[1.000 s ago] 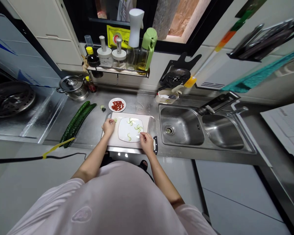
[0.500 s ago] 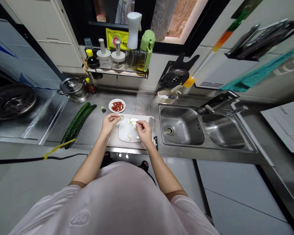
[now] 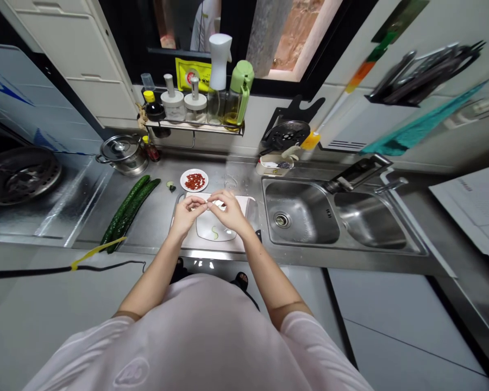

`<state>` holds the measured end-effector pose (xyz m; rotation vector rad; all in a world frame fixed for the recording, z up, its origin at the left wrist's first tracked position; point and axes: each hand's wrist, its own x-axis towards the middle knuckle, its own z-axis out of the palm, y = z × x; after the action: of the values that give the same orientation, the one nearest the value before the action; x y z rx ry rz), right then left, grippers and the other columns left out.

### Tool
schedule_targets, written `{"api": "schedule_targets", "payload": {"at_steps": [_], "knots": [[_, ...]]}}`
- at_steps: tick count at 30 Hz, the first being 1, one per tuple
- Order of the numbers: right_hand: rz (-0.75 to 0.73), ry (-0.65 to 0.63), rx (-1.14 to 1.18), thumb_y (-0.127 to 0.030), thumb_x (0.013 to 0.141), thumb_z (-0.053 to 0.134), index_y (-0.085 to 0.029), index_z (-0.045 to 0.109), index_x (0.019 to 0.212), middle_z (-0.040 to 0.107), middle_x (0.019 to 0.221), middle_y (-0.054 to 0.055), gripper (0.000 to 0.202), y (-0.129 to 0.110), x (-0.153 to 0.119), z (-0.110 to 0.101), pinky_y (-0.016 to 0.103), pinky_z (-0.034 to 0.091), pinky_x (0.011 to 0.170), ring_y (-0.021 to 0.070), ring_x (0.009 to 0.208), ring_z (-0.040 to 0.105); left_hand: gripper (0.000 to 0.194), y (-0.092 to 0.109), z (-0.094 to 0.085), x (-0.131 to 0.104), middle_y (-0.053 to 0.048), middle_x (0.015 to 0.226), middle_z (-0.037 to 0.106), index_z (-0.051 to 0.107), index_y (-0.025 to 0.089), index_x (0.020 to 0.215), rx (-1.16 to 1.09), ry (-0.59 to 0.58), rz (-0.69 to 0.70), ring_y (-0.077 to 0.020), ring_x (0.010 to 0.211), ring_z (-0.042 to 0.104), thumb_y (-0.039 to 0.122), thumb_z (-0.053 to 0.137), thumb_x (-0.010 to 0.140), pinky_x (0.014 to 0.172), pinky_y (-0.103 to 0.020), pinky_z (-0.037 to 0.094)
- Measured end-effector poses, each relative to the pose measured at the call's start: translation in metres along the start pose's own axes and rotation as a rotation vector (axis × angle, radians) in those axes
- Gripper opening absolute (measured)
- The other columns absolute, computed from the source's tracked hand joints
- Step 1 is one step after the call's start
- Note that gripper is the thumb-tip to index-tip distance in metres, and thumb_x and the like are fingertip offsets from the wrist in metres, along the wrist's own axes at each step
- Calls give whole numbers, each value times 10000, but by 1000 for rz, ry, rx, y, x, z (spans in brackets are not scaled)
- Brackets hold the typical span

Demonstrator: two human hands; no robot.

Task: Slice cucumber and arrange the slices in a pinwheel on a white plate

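Note:
Over a white plate (image 3: 209, 237) on a cutting board (image 3: 187, 243), my two hands meet at the fingertips. My left hand (image 3: 187, 215) pinches a thin cucumber slice, now mostly hidden by the fingers. The fingers of my right hand (image 3: 230, 213) are closed against the left fingertips; what they grip is hidden. A curved pale green cucumber sliver (image 3: 214, 232) lies on the plate below. Beside the board's right edge shows a dark knife handle (image 3: 258, 235). Two whole cucumbers (image 3: 127, 213) lie to the left, and small cucumber end pieces (image 3: 171, 187) sit nearer the board.
Behind the board is a small dish (image 3: 182, 180) of red chopped bits. A steel pot (image 3: 124, 155) stands back left, a wok (image 3: 20, 176) farther left. The double sink (image 3: 301, 217) lies right. A rack (image 3: 195, 125) of bottles and jars hangs on the wall.
My hands were apart over the plate, the left one holding the cucumber slice. They have come together, fingertips touching, and now cover part of the plate. The view has tilted slightly.

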<state>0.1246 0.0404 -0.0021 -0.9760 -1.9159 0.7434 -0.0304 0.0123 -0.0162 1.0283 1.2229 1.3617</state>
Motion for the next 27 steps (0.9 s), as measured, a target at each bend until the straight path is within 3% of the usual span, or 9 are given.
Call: {"api": "schedule_targets", "payload": {"at_steps": [4, 8, 12, 16, 20, 27], "knots": [[53, 5, 78, -336, 848, 568, -218, 620, 770, 631, 918, 26, 151, 2, 1, 5, 304, 423, 766, 175, 922, 550, 293, -5, 0, -1, -13, 800, 632, 631, 168, 840, -34, 8, -9, -103, 735, 575, 306, 767, 621, 720, -216, 448], [101, 48, 161, -338, 839, 569, -207, 623, 763, 645, 912, 29, 161, 3, 2, 5, 267, 420, 689, 167, 915, 560, 341, -13, -1, -6, -26, 780, 653, 608, 176, 914, -193, 27, -222, -78, 633, 561, 453, 670, 725, 548, -163, 399], [130, 82, 202, -343, 836, 566, -202, 619, 748, 653, 899, 27, 175, 5, 3, 5, 270, 423, 708, 161, 901, 574, 439, -17, 3, -17, -57, 720, 650, 600, 148, 841, -385, -188, -578, -83, 552, 554, 580, 538, 792, 456, -161, 361], [128, 87, 226, -349, 840, 562, -206, 617, 758, 656, 898, 24, 173, 6, 3, 6, 279, 430, 726, 163, 907, 580, 498, -10, 9, -21, -57, 636, 609, 601, 135, 765, -563, -374, -766, -104, 511, 541, 613, 472, 815, 444, -194, 377], [82, 69, 222, -357, 845, 563, -210, 622, 774, 651, 912, 29, 174, 3, 2, 4, 285, 431, 740, 163, 916, 577, 443, 2, 11, -16, -35, 587, 559, 599, 146, 768, -660, -382, -818, -116, 489, 511, 569, 483, 828, 426, -211, 362], [39, 37, 188, -386, 850, 569, -213, 617, 763, 640, 927, 33, 199, 3, -1, -2, 291, 434, 759, 165, 946, 563, 214, 8, 7, -8, 6, 581, 531, 580, 170, 792, -644, -307, -779, -92, 471, 483, 380, 544, 817, 404, -182, 325]]}}
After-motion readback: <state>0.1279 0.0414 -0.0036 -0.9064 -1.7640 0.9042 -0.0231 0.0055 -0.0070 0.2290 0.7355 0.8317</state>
